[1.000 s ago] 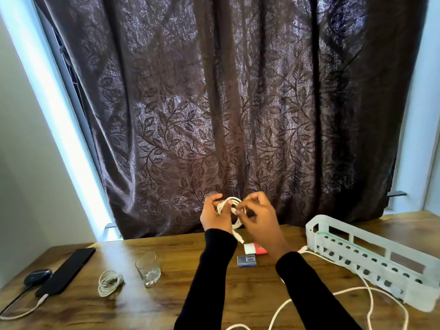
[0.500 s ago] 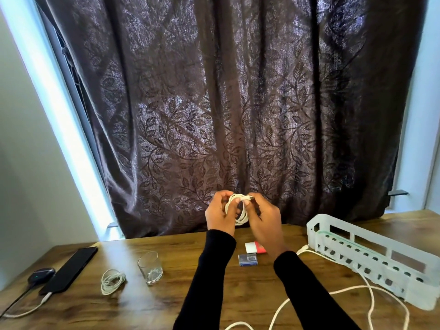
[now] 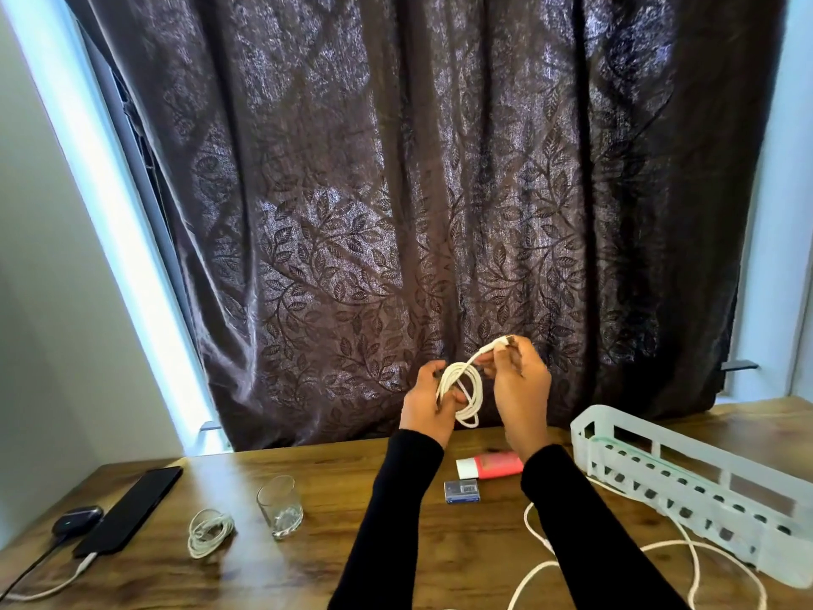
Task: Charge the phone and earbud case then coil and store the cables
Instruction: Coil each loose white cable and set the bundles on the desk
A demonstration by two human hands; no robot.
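Head view: a white cable [image 3: 465,391], wound into a small loose coil, hangs above the tabletop [image 3: 396,543] between both hands. The left hand [image 3: 429,407] grips the loops; the right hand [image 3: 521,389], at the coil's 2 o'clock, pinches the plug end. Half a second ago that end lay against the coil; it is now drawn out.

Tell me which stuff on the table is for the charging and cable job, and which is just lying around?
For the job: the cable coiled in the left hand and right hand, coiled cable, loose cable, phone, earbud case, basket.

Just lying about: glass, red tube, blue box.
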